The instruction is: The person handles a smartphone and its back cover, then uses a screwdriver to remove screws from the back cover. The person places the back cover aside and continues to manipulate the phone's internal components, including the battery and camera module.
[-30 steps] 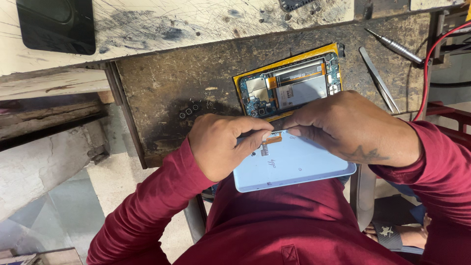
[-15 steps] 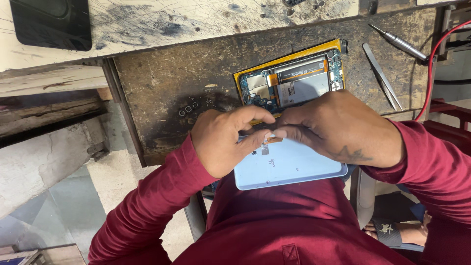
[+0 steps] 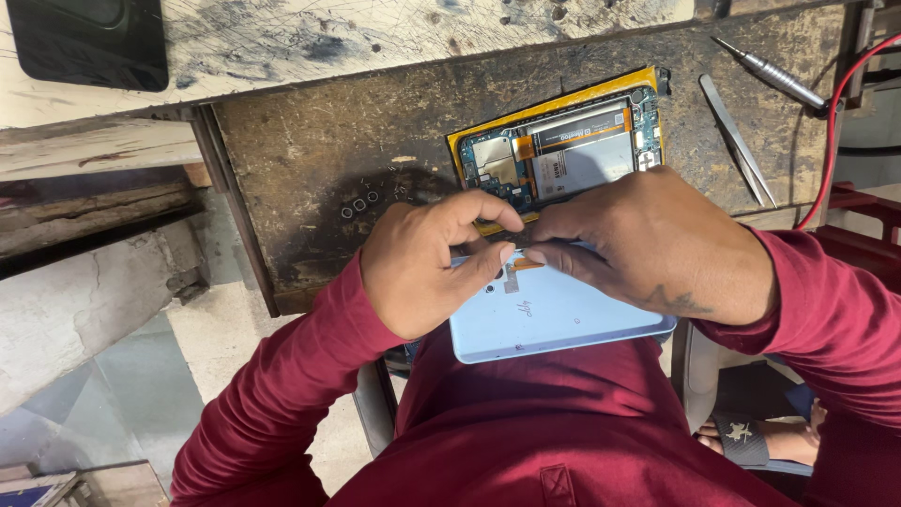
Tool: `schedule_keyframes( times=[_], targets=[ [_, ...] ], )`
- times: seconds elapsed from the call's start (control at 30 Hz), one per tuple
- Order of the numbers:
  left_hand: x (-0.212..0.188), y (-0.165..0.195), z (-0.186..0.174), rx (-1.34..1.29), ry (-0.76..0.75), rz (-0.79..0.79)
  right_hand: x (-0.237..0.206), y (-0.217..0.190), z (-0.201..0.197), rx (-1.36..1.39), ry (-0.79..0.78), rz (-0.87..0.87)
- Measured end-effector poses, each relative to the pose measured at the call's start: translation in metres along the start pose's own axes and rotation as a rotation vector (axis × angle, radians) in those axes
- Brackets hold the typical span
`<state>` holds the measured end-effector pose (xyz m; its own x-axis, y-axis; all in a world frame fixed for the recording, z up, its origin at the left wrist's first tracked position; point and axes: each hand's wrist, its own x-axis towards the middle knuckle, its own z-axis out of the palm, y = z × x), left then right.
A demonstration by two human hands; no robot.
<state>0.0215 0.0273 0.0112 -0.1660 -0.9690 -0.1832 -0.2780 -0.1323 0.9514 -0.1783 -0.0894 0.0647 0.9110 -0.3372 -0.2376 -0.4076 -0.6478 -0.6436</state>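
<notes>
From the head camera, looking straight down, the person in dark red sleeves works at the near edge of a dark, scuffed work surface [image 3: 310, 178]. The left hand [image 3: 422, 268] and the right hand [image 3: 648, 239] meet over a pale blue back cover [image 3: 554, 319], which lies partly off the edge of the surface and above the person's lap. The left hand's fingers [image 3: 488, 258] are curled, thumb and forefinger pinched together at the top edge of the cover, right beside a small orange flex strip [image 3: 518, 269] that sits on the cover's inner corner; whether they actually clamp the strip or only press against it I cannot tell, as the fingertips hide the contact. The right hand's fingers are drawn in tight too, tips touching those of the left hand at the same spot, the palm covering the upper right part of the cover. Just beyond the hands, touching or nearly touching them, lies an opened tablet [image 3: 563, 145] with a yellow rim, its circuit board and a silver battery exposed. To the right of it on the surface lie a pair of metal tweezers [image 3: 737, 141], and further up right a metal probe tool [image 3: 774, 80] with a red wire [image 3: 831, 141] running down beside it. At the top left a black flat object [image 3: 89, 42] rests on a pale, scratched board [image 3: 375, 38].
</notes>
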Motion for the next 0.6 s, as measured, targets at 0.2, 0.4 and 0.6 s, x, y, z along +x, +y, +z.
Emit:
schedule_keyframes(
  times=[0.2, 0.4, 0.6],
  targets=[
    [0.0004, -0.0005, 0.0002, -0.034, 0.010, 0.028, 0.0001, -0.0023, -0.0018, -0.021, -0.009, 0.025],
    [0.0020, 0.0019, -0.0006, -0.059, 0.002, -0.074, 0.0007, -0.0032, -0.0024, -0.036, 0.003, 0.002],
    [0.0039, 0.0030, 0.0010, -0.078, 0.010, -0.149, 0.0007, -0.0033, -0.0028, -0.027, -0.003, 0.011]
  ],
)
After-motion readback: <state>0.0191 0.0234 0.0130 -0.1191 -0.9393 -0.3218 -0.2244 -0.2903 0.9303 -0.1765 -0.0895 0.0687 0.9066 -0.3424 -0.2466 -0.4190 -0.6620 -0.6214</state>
